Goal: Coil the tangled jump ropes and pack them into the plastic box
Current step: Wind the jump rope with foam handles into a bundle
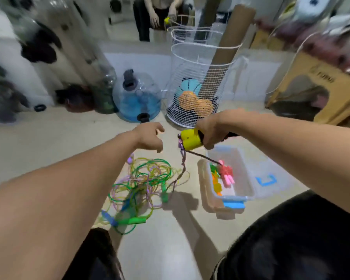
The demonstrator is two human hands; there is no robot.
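Your right hand (pixel 208 131) is curled round a pair of yellow-capped, dark-shafted jump rope handles (pixel 191 139), held side by side above the floor, fingers wrapped tight about the shafts. From the yellow ends a thin purple-brown cord (pixel 182 164) drops in two strands: one falls toward the heap on the floor, the other slants toward the clear plastic box with blue clips (pixel 243 196), though where that strand ends is too blurred to tell. Your left hand (pixel 150 138) hovers just left of the handles with nothing in it, fingers loosely bent and a little apart; it touches neither cord nor handles. Below it lies the tangled heap of green, yellow and pink jump ropes (pixel 143 178), with green handles (pixel 136 220) and a blue handle (pixel 109 217) at its near edge. The box stands to the right of the heap, its clear lid (pixel 271 174) lying open beside it, and it already holds some bright pink, orange and green pieces (pixel 222 176); whether those are coiled ropes I cannot say. So you seem early on: one rope is lifted but not yet freed or coiled, the heap remains knotted, and nearly all the packing looks left to do. Behind stand a white wire basket (pixel 190 110) and a blue-tinted plastic water jug (pixel 137 98).
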